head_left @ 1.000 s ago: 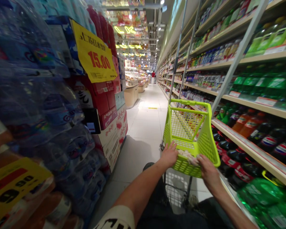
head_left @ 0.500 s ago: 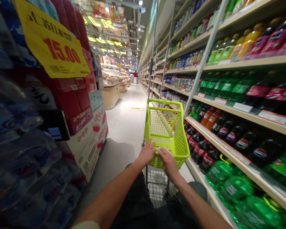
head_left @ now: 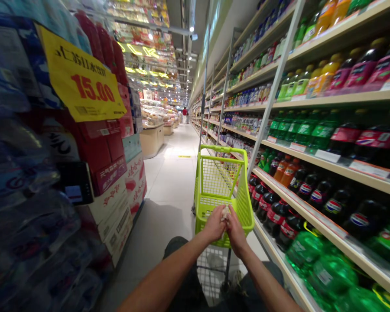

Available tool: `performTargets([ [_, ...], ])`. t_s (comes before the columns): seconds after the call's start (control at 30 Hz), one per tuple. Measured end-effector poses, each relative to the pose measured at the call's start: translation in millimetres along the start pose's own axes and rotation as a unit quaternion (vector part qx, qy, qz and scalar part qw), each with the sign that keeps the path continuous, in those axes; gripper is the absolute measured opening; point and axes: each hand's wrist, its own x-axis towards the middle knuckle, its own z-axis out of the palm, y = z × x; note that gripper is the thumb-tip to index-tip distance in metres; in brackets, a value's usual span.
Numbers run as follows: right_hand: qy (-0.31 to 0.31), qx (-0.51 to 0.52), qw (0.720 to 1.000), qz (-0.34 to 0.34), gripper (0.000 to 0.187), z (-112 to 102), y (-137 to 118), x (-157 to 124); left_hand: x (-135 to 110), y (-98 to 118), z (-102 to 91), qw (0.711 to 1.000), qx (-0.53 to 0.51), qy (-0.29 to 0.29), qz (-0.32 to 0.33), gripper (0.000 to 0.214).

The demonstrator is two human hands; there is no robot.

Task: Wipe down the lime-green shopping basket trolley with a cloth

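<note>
My left hand and my right hand are together over the near end of a lime-green shopping cart. Between their closed fingers is a small crumpled whitish wad that looks like cloth or tissue. Both hands grip it from either side, so part of it is hidden. The cart's plastic basket has a grid of holes, and I see nothing else lying in it. Below it, the wheeled frame stands on the floor between my knees.
Shelves of soda bottles line the right, with large green bottles lowest. On the left rise stacked drink cartons and wrapped water packs under a yellow price sign. A pale tiled aisle leads to a distant person.
My hands were apart at the basket's near edge, the right one on the whitish wad. Now they are together, raised slightly, with the wad between them.
</note>
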Motion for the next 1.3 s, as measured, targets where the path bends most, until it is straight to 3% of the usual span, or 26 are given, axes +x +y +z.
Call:
performTargets([
  [0.1,0.026,-0.053,0.998,-0.002,0.040,-13,7,2,-1,-15,-10.8,0.998,0.055,0.021,-0.011,0.057],
  [0.17,0.038,-0.096,0.995,-0.012,0.039,-24,14,1,-3,-19,-12.5,0.995,0.096,0.005,0.003,0.046],
  [0.27,0.034,-0.124,0.992,0.001,0.042,-30,19,-2,-6,-8,1.6,0.986,0.140,-0.046,0.085,0.027],
  [0.37,0.063,-0.155,0.986,0.023,0.044,-34,20,-3,-7,4,12.5,0.967,0.190,-0.093,0.144,0.023],
  [0.5,0.072,-0.169,0.982,0.036,0.045,-52,28,-6,-6,-3,-9.9,0.934,0.262,-0.145,0.193,0.015],
  [0.6,0.071,-0.119,0.989,0.056,0.046,-71,36,-8,-6,-12,-31.6,0.917,0.275,-0.168,0.236,0.014],
  [0.67,0.068,-0.081,0.992,0.074,0.046,-82,41,-7,-8,-10,-32.8,0.913,0.270,-0.170,0.256,0.015],
  [0.83,0.071,-0.132,0.981,0.120,0.050,-111,64,11,-9,20,10.1,0.911,0.289,-0.139,0.258,0.019],
  [0.93,0.028,-0.191,0.976,0.099,0.046,-127,74,28,-7,32,33.7,0.890,0.313,-0.121,0.309,0.021],
  [1.03,-0.005,-0.209,0.977,0.040,0.044,-127,65,33,-4,25,32.9,0.846,0.310,-0.113,0.419,0.021],
  [1.13,-0.029,-0.172,0.984,0.028,0.049,-112,40,12,-3,7,11.1,0.816,0.284,-0.114,0.491,0.022],
  [1.3,-0.138,-0.165,0.975,-0.053,0.043,-92,15,-30,-11,-11,-17.7,0.842,0.281,-0.125,0.444,0.017],
])
